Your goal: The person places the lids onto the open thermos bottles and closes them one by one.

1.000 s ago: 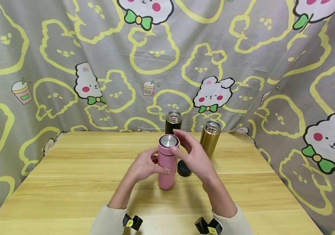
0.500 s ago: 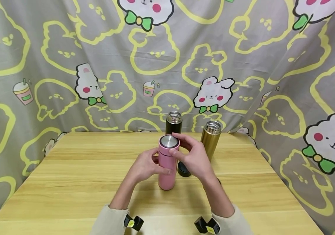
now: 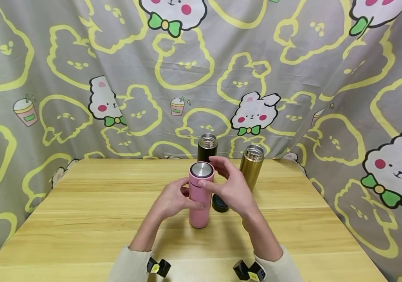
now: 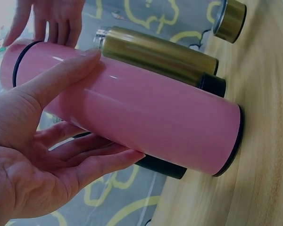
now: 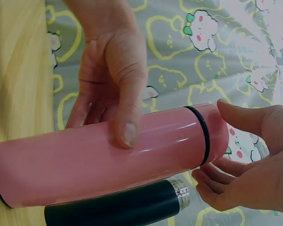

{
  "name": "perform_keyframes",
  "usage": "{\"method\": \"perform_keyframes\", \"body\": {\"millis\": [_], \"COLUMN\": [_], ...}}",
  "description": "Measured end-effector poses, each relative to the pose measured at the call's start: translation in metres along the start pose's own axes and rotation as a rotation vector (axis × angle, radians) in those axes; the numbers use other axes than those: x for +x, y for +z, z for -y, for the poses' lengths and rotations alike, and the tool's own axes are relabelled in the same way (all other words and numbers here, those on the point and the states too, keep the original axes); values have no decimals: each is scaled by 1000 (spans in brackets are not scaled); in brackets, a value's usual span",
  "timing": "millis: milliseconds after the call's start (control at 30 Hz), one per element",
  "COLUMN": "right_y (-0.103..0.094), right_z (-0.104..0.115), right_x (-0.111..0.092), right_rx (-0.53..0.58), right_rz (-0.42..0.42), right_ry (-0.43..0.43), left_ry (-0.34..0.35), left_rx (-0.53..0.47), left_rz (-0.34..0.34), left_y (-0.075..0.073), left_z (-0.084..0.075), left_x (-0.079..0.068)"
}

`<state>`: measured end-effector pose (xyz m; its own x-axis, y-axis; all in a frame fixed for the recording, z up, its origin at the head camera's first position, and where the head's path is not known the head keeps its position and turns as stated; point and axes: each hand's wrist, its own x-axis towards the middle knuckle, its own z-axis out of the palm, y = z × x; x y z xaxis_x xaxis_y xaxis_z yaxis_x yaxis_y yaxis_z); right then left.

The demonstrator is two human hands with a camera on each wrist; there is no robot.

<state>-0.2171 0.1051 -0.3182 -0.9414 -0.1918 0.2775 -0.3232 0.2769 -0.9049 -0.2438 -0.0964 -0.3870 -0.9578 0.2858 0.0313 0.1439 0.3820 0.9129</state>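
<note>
A pink thermos stands upright on the table, its lid seated on top with a brushed metal disc. My left hand grips the body, thumb across the near side and fingers behind. My right hand is at the lid: the thumb lies on its near side and the fingers curve round the far side. In the right wrist view the right hand's thumb and fingertips sit on opposite sides of the lid. How firmly the fingers touch cannot be seen.
Behind stand a lidless black thermos and a lidless gold thermos. A black lid lies right of the pink thermos. The gold lid is mostly hidden by my right forearm in the head view. A patterned curtain hangs behind the table.
My right thumb has slid left across the lid's near side. Its fingers closed in on the lid, then shifted slightly back. The left hand and the thermos have stayed in place.
</note>
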Motion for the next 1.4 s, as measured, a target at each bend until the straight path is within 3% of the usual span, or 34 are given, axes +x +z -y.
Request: {"method": "perform_keyframes", "body": {"millis": [167,300,667,867,1067,1233,1400], "right_y": [-2,-1,2,4,10,16,17], "right_z": [-1,-3,-6,-6,-6,-6,-3], "right_x": [2,3,-1,0,0,-2,-2], "right_rx": [112,121,113,80,-5,-73,-66], "right_rz": [117,170,109,47,-65,-148,-126], "right_ry": [-10,-42,-2,-33,-100,-96,-67], "left_ry": [0,2,6,9,-1,-3,-8], "left_rx": [-2,-8,-6,-4,-7,-14,-10], "left_rz": [3,5,14,5,-6,-7,-4], "left_y": [-1,-2,0,1,1,1,1], "left_z": [0,0,1,0,1,0,-1], "left_x": [1,1,-2,-1,-1,-2,-1]}}
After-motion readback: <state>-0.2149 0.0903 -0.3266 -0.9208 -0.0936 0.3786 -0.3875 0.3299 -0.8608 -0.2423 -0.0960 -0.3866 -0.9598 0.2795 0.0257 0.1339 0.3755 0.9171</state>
